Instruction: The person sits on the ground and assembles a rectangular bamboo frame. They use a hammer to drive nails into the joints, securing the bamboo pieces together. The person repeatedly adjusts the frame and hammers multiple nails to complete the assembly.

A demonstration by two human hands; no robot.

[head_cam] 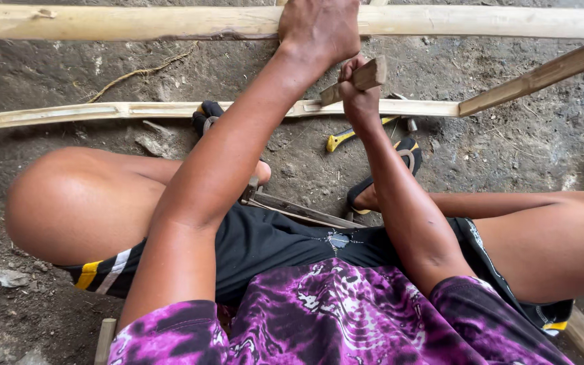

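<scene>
Purple tie-dye shirt (346, 318) sits closest, on a person squatting on the dirt floor (522, 142). One long pale wooden pole (136, 21) runs across the top, and a thinner wooden strip (103, 110) lies nearer. Their left hand (319, 27) presses down on the pole, fingers curled over it. Their right hand (358, 94) grips a small wooden block (356, 80) just above the strip. Behind that hand, a yellow-handled tool (346, 137) lies on the dirt.

We sit low with knees spread wide, both arms reaching forward between them. Our left hand (319, 30) stretches farthest, arm nearly straight, palm down with fingers curled over and pressing. Our right hand (359, 91) sits nearer, elbow bent, wrist cocked upward, fingers closed in a tight fist.
</scene>
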